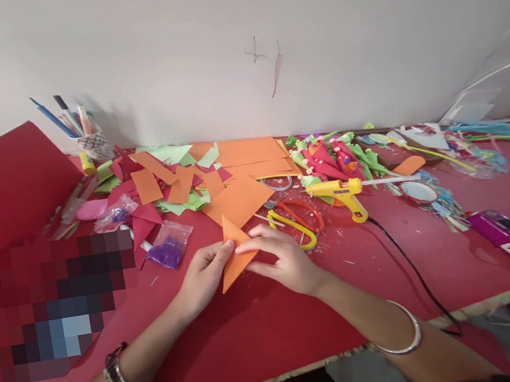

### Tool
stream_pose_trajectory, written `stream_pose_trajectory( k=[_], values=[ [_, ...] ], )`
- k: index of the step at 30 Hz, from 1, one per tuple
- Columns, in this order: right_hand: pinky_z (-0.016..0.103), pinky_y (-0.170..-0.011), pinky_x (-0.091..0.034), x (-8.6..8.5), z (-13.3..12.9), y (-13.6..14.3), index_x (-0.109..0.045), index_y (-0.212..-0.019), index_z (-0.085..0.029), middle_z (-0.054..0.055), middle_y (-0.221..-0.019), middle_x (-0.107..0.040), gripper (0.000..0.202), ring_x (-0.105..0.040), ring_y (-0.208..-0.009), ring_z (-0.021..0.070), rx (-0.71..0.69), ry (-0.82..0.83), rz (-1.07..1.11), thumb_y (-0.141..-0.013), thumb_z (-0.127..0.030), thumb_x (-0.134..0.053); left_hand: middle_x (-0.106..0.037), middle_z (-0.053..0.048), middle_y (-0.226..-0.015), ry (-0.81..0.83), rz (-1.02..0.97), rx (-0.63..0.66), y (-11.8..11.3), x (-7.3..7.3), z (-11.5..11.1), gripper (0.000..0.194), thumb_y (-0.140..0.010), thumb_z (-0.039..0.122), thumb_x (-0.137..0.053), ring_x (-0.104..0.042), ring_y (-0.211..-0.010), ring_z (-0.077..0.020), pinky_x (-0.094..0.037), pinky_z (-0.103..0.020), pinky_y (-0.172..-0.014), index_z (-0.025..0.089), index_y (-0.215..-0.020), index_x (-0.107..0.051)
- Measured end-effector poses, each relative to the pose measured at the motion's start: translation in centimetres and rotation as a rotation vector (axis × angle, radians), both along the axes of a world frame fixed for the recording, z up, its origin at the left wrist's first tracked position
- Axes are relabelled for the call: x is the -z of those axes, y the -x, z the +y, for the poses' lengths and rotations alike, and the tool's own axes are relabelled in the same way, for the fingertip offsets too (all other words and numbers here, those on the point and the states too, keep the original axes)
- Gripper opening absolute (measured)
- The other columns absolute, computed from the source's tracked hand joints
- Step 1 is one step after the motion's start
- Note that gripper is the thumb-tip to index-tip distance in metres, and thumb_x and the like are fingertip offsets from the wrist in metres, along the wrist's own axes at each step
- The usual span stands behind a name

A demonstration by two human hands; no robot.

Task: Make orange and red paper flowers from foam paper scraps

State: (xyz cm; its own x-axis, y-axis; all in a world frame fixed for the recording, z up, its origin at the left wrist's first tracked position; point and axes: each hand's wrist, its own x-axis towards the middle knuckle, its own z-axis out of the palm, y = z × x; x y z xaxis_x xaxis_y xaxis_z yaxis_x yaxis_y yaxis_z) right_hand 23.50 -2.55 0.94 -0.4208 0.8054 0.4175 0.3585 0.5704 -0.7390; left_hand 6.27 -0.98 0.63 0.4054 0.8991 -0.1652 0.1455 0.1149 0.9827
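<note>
A piece of orange paper (233, 262), folded into a triangle, is held above the red table between both hands. My left hand (205, 276) pinches its left side, with the thumb lying on top. On the other side my right hand (287, 257) has its fingers and thumb closed around the right corner. Just beyond the hands lies a flat orange sheet (242, 201). Scissors with yellow and red handles (297, 229) rest close to my right hand, and a yellow glue gun (339, 190) lies to their right.
Paper scraps (147, 185) are heaped at the back left, near a pen cup (95, 145) and a bag of purple beads (169, 244). Red and green paper cones (327, 157) cluster behind the glue gun. Its black cord (404, 258) runs over the front edge near a purple power strip (508, 235).
</note>
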Motion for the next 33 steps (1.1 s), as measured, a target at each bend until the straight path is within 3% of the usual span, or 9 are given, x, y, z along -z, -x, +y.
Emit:
stream_pose_trajectory(
  k=[4, 8, 14, 20, 30, 33],
  values=[
    [0.028, -0.072, -0.043, 0.24, -0.03, -0.02, -0.06, -0.092, -0.024, 0.002, -0.085, -0.053, 0.015, -0.053, -0.08, 0.014, 0.036, -0.021, 0.056, -0.08, -0.024, -0.053, -0.049, 0.002, -0.05, -0.084, 0.087, -0.012, -0.03, 0.12, -0.12, 0.042, -0.081, 0.046, -0.035, -0.045, -0.049, -0.0105, -0.038, -0.021, -0.05, 0.015, -0.057, -0.051],
    [0.026, -0.068, -0.042, 0.23, 0.05, 0.15, -0.063, -0.081, -0.021, 0.001, -0.077, -0.053, 0.009, -0.052, -0.074, 0.0126, 0.081, 0.011, 0.114, -0.078, -0.026, -0.055, -0.05, 0.002, -0.052, -0.193, 0.107, 0.068, -0.2, -0.04, -0.22, 0.041, -0.084, 0.038, -0.03, -0.041, -0.047, -0.0084, -0.036, -0.02, -0.051, 0.015, -0.057, -0.05],
    [0.025, -0.062, -0.042, 0.39, 0.14, 0.5, -0.054, -0.065, -0.019, 0.0, -0.069, -0.054, 0.016, -0.052, -0.066, 0.0114, 0.141, 0.216, 0.251, -0.077, -0.028, -0.055, -0.042, 0.004, -0.049, -0.326, 0.164, 0.037, -0.08, 0.19, -0.12, 0.038, -0.083, 0.035, -0.033, -0.036, -0.045, -0.0075, -0.03, -0.019, -0.046, 0.014, -0.056, -0.049],
    [0.024, -0.055, -0.043, 0.79, 0.17, 0.77, -0.045, -0.065, -0.02, -0.003, -0.062, -0.052, 0.02, -0.051, -0.057, 0.0102, 0.164, 0.419, 0.387, -0.076, -0.033, -0.055, -0.045, 0.003, -0.05, -0.367, 0.175, 0.068, -0.02, -0.04, -0.26, 0.039, -0.084, 0.034, -0.033, -0.04, -0.046, -0.0079, -0.031, -0.019, -0.047, 0.014, -0.058, -0.053],
    [0.024, -0.058, -0.04, 0.94, 0.24, 0.6, -0.044, -0.065, -0.02, -0.002, -0.064, -0.051, 0.019, -0.049, -0.061, 0.011, 0.178, 0.279, 0.226, -0.079, -0.03, -0.051, -0.048, 0.002, -0.049, -0.382, 0.217, 0.075, 0.02, -0.18, -0.47, 0.042, -0.085, 0.034, -0.03, -0.044, -0.046, -0.0088, -0.035, -0.02, -0.05, 0.014, -0.058, -0.054],
    [0.023, -0.055, -0.038, 0.88, 0.22, 0.57, -0.045, -0.065, -0.019, -0.002, -0.064, -0.051, 0.019, -0.049, -0.06, 0.0107, 0.177, 0.222, 0.152, -0.08, -0.03, -0.05, -0.049, 0.003, -0.052, -0.407, 0.253, 0.073, -0.11, -0.03, -0.39, 0.034, -0.082, 0.037, -0.039, -0.043, -0.046, -0.0079, -0.033, -0.019, -0.048, 0.014, -0.06, -0.052]
  ],
)
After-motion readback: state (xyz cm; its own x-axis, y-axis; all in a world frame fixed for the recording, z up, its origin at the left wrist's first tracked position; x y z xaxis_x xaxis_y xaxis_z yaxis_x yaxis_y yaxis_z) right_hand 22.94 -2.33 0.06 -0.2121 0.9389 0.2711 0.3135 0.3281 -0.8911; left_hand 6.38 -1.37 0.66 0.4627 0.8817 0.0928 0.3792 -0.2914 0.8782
